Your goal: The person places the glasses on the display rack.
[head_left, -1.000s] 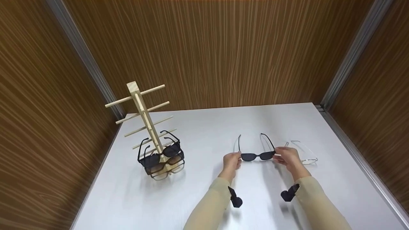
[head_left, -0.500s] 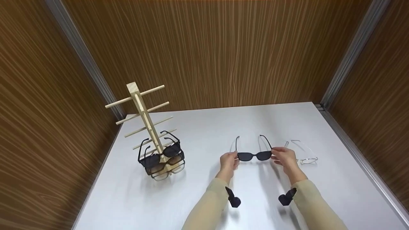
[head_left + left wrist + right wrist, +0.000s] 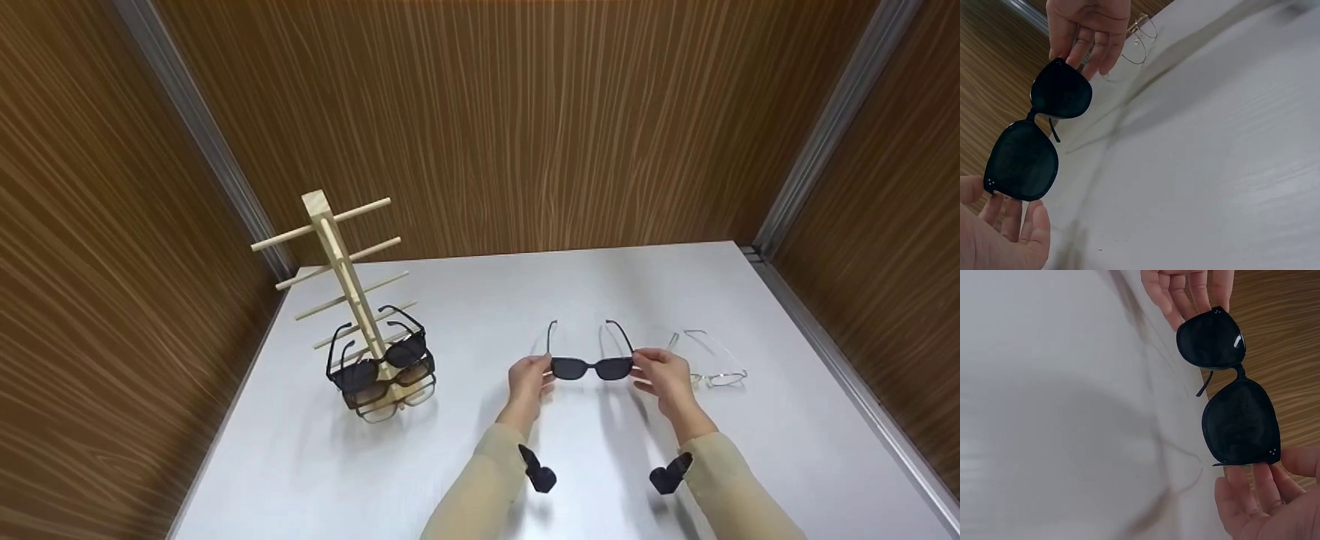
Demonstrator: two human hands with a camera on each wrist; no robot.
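A pair of black sunglasses (image 3: 592, 368) is held above the white table, its arms unfolded and pointing away from me. My left hand (image 3: 527, 382) pinches the left hinge corner of the frame, and my right hand (image 3: 664, 376) pinches the right one. In the left wrist view both dark lenses (image 3: 1022, 160) show between the two hands. The right wrist view shows the same sunglasses (image 3: 1241, 422), with small dots at the frame corner beside my right thumb. Behind my right hand, thin-rimmed clear eyeglasses (image 3: 725, 379) lie on the table, partly hidden.
At the left stands a wooden display rack (image 3: 346, 281) with several crossbars. Its lower bars bear black sunglasses (image 3: 406, 351), brown-tinted glasses (image 3: 414, 374) and clear-lens glasses (image 3: 379, 412). Wood-grain panels (image 3: 480, 127) wall the white table (image 3: 480, 300) at the back and sides.
Both hands have shifted a little to the left together with the sunglasses. More of the clear eyeglasses behind my right hand now shows.
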